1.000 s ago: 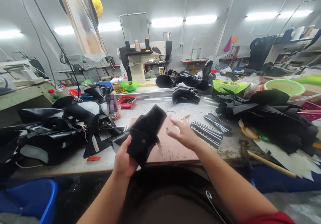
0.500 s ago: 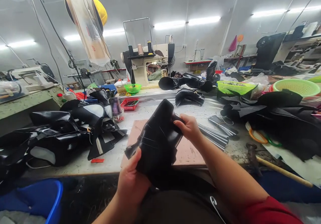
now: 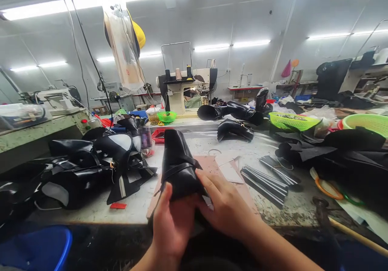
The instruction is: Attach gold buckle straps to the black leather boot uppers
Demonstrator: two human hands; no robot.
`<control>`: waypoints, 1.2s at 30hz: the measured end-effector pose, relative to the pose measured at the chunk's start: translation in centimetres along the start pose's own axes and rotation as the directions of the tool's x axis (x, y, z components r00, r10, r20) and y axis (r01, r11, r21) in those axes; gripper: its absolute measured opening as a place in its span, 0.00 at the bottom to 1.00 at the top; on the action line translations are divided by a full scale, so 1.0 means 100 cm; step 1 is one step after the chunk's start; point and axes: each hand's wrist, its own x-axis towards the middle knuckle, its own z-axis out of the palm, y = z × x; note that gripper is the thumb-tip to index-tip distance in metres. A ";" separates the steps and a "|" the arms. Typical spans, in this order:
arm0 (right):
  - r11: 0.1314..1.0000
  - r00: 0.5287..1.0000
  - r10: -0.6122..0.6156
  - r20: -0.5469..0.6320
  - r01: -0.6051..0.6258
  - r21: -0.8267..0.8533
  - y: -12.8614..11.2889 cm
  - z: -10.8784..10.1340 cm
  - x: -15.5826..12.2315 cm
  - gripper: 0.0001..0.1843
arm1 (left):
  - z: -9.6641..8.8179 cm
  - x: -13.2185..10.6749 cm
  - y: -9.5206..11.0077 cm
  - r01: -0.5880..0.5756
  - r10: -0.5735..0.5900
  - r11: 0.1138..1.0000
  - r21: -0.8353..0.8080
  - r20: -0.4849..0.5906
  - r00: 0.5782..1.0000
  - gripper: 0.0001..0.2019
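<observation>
Both my hands hold a black leather boot upper (image 3: 177, 164) upright over the near edge of the table, above a pinkish cutting board (image 3: 239, 190). My left hand (image 3: 172, 222) grips its lower end from below, thumb up against the leather. My right hand (image 3: 222, 206) is closed on its lower right side, fingers pressed on the leather by a strap that crosses the piece. The bottom of the upper is hidden behind my hands.
Black leather pieces (image 3: 91, 166) are heaped at the left and more (image 3: 342, 153) at the right. Dark strips (image 3: 266, 178) lie right of the board. Finished boots (image 3: 236, 111), green baskets (image 3: 292, 120) and a sewing machine (image 3: 184, 87) stand behind. A blue bin (image 3: 36, 248) sits below left.
The boot upper has turned from slanting to upright and come closer to me. My right hand slid from its upper right edge down to its lower right side. The camera tilted up.
</observation>
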 end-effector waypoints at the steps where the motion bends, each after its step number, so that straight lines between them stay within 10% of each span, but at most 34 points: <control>1: 0.999 1.000 -0.001 -0.024 0.000 -0.053 -0.003 0.005 -0.002 0.25 | 0.000 0.003 0.001 0.008 -0.006 0.999 -0.049 0.034 0.999 0.14; 8: 0.929 0.983 -0.036 -0.178 -0.033 -0.368 0.014 0.019 0.008 0.24 | -0.003 0.006 0.001 0.108 -0.107 0.994 -0.014 0.044 0.993 0.17; 14: 0.963 0.952 -0.189 -0.239 0.132 -0.235 0.035 0.027 0.001 0.31 | -0.011 0.007 0.002 0.045 -0.049 0.998 0.050 0.079 0.996 0.14; 22: 0.986 0.932 0.125 -0.339 -0.155 -0.065 0.031 0.046 0.011 0.31 | -0.012 0.023 -0.014 0.083 -0.082 0.997 0.010 0.297 0.951 0.14; 27: 0.994 0.923 0.037 -0.382 -0.074 -0.084 0.028 0.042 0.012 0.27 | -0.017 0.016 -0.030 -0.062 0.040 0.992 0.106 0.203 0.978 0.12; 36: 0.969 0.965 -0.038 -0.258 -0.028 -0.247 0.021 0.031 0.012 0.21 | -0.023 0.008 -0.041 0.014 -0.008 0.988 0.156 -0.035 0.999 0.11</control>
